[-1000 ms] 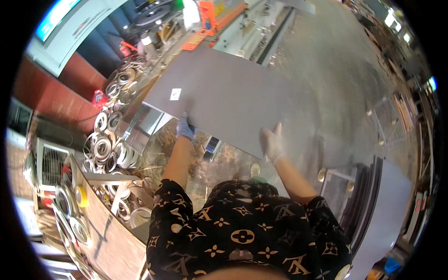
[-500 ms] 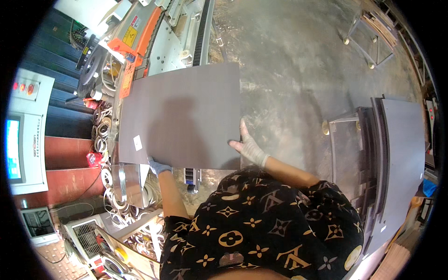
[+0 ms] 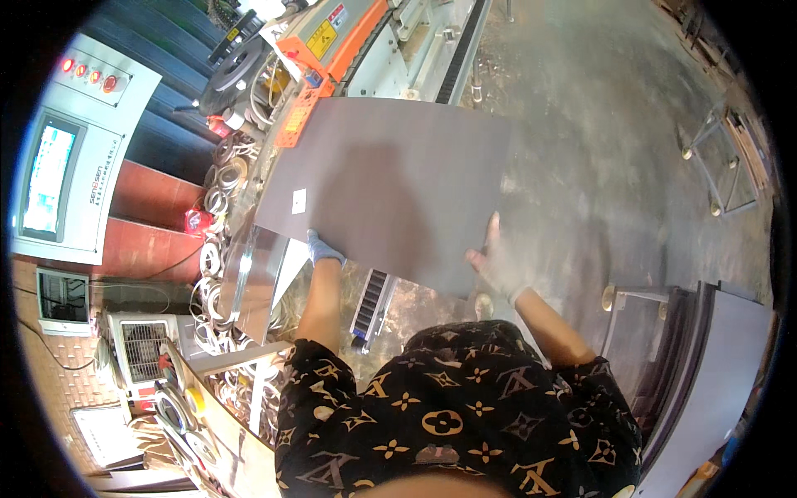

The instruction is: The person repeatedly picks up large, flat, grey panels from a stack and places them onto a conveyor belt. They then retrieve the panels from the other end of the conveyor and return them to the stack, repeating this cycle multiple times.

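I hold a large flat dark grey panel (image 3: 390, 183) out in front of me, roughly level. My left hand (image 3: 322, 249), in a blue-grey glove, grips its near edge on the left, close to a small white sticker (image 3: 299, 201). In a pale glove, my right hand (image 3: 496, 261) holds the near right corner, fingers up along the side edge. The panel's far edge reaches toward an orange and grey machine (image 3: 365, 41) with a conveyor.
A grey control cabinet (image 3: 75, 158) with a screen and red buttons stands at the left. Coils of edge banding (image 3: 220, 178) lie beside the machine. A cart with stacked grey panels (image 3: 714, 365) stands at the right. Dusty concrete floor (image 3: 614, 124) stretches ahead.
My view has swung round toward the machine, and the panel has come with me; it now points at the conveyor. Both hands keep their hold on the near edge.
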A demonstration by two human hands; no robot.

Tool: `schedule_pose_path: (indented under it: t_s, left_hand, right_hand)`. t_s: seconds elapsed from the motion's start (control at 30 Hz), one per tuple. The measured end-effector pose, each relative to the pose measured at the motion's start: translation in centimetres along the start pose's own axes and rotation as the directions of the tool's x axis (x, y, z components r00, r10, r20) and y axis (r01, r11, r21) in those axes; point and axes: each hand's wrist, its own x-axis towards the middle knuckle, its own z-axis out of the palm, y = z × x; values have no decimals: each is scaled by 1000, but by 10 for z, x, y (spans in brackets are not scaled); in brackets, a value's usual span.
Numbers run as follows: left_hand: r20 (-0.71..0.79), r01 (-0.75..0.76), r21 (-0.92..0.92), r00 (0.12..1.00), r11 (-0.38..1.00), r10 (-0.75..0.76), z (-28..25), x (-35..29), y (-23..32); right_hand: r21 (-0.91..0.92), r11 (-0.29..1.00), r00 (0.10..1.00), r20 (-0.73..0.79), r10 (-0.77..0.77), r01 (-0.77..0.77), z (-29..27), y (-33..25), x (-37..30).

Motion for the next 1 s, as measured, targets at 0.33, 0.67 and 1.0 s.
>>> schedule_pose_path:
  t_s: [0.33, 0.67, 1.0]
  left_hand:
    - [441, 9, 167, 894, 986, -83, 105, 78, -10]
    - [539, -492, 595, 831, 635, 139, 6, -59, -76]
    - [881, -890, 450, 456, 73, 124, -88, -139, -67]
  right_hand:
    - [93, 925, 798, -543, -263, 368, 4, 76, 159]
    - [863, 460, 961, -269, 63, 211, 9, 47, 80]
    - [889, 447, 907, -265, 327, 99, 22, 156, -139]
